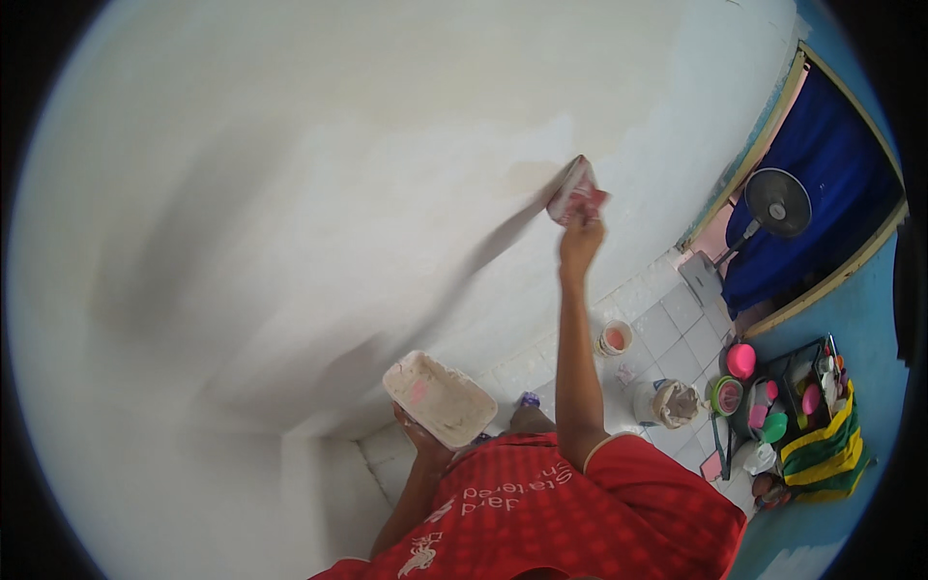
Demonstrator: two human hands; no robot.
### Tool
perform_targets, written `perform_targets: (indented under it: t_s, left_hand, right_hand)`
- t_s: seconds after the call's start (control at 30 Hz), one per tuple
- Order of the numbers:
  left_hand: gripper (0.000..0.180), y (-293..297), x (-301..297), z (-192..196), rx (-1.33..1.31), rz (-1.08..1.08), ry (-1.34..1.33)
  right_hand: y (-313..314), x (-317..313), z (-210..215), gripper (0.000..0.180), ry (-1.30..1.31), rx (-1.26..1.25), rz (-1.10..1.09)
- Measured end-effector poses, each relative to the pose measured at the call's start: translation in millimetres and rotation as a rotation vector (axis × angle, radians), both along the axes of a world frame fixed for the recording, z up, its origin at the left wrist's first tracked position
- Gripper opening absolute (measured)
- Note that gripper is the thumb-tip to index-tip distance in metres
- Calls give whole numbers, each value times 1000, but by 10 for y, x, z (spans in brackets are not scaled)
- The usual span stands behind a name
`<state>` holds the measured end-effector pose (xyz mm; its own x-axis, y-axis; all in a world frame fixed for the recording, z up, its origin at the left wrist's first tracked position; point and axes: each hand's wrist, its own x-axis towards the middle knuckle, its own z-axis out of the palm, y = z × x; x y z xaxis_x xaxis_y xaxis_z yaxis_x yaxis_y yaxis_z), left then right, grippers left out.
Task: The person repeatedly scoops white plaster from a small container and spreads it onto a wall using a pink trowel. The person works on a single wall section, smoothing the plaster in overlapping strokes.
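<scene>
My right hand (582, 237) is stretched out to the white wall (416, 184), its fingers closed round a putty knife (574, 196). The blade is wide, reddish and smeared with white, and its edge lies at the wall beside a beige patch. Low in front of my body, my left hand (422, 435) grips a rectangular tray (445, 398) from its side and below. Pale paste coats the inside of this tray, with a pink spot at one end. Part of my left hand is hidden behind the tray.
Two white buckets, one small (614, 338) and one larger (674, 403), stand on the tiled floor at right. Beyond are a standing fan (778, 203), a doorway with a blue curtain (822, 155), and several kitchen items beside a yellow-green cloth (829, 454).
</scene>
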<state>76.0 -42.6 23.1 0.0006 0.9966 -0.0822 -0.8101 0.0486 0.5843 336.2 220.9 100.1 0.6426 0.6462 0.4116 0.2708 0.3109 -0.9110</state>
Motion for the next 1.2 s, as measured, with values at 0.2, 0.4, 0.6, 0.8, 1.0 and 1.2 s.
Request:
perform_targets:
  t_s: [0.2, 0.4, 0.6, 0.8, 1.0, 1.2]
  left_hand:
    - [75, 41, -54, -153, -141, 11, -218]
    - [78, 113, 9, 63, -85, 70, -3]
    - [81, 89, -12, -25, -81, 13, -55]
    - [83, 93, -12, -53, -94, -67, -137]
    - [86, 100, -37, -159, -138, -48, -157]
    - [87, 80, -15, -114, -169, -93, -180]
  right_hand:
    - [-750, -1012, 114, 27, 85, -43, 625]
    - [-860, -561, 62, 31, 774, -148, 886]
    - [-852, 6, -131, 30, 795, -74, 679]
    - [-622, 306, -385, 36, 107, -58, 260]
    - [-305, 403, -349, 40, -386, 270, 22]
    - [269, 111, -783, 62, -630, 318, 16]
